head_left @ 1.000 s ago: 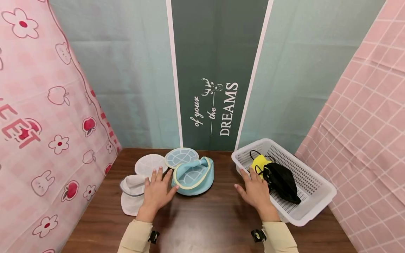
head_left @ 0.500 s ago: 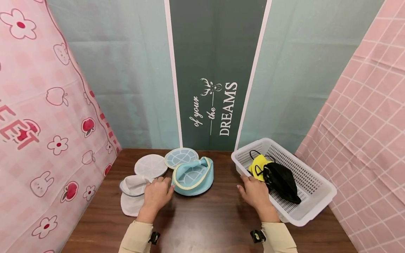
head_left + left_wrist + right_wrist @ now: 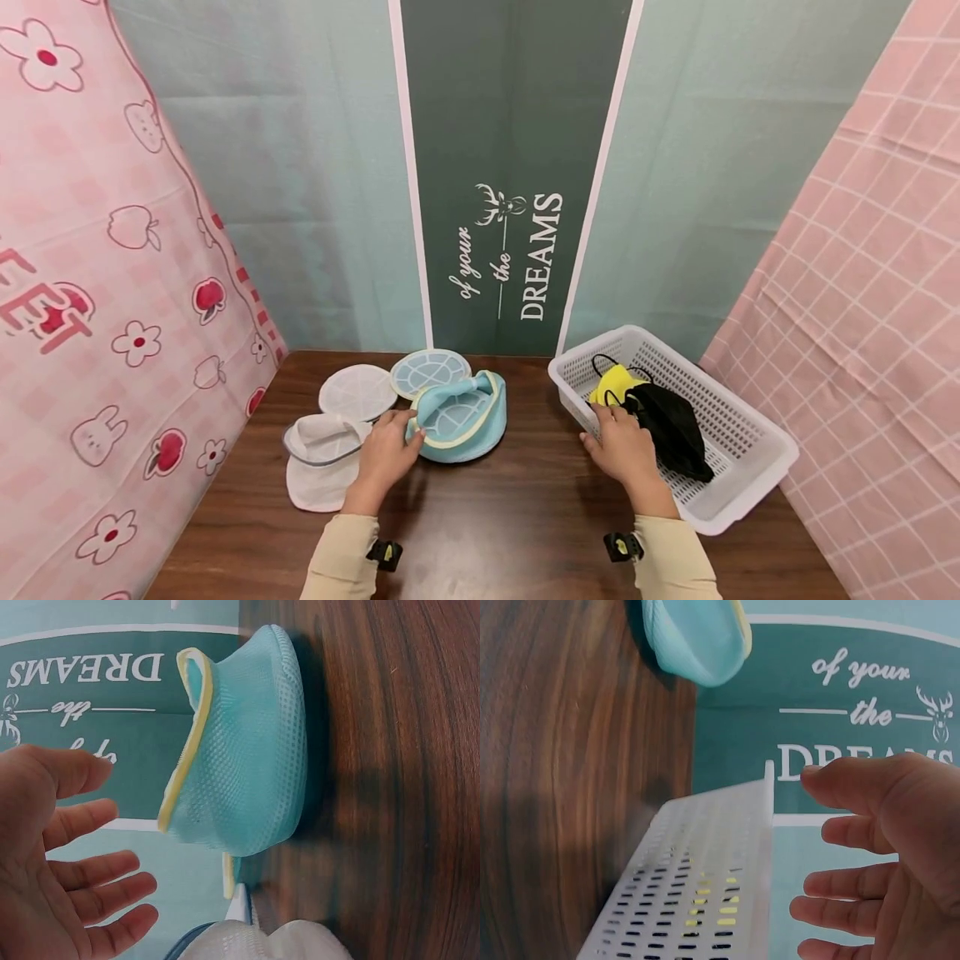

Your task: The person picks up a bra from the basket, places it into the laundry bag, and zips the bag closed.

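My left hand [image 3: 385, 457] hovers at the left side of a light blue mesh pouch [image 3: 468, 447] with yellow trim, overlapping its edge in the head view. In the left wrist view the fingers are spread and relaxed, with a gap to the pouch [image 3: 247, 750]. My right hand [image 3: 626, 450] is over the left rim of a white perforated basket [image 3: 738, 433], its fingers loosely bent and holding nothing. Inside the basket lie a black cloth bag [image 3: 675, 433] and a yellow cloth item [image 3: 617, 383] with black cords.
A white mesh pouch [image 3: 318, 483] with grey trim lies left of my left hand. Behind are a flat white disc [image 3: 356, 392] and a blue gridded disc [image 3: 431, 372] with pale trim. Curtains stand behind and at both sides of the brown table [image 3: 495, 533].
Both hands were spread flatter, then the fingers bent. My left hand has moved right toward the blue pouch; my right hand has shifted right over the basket's rim.
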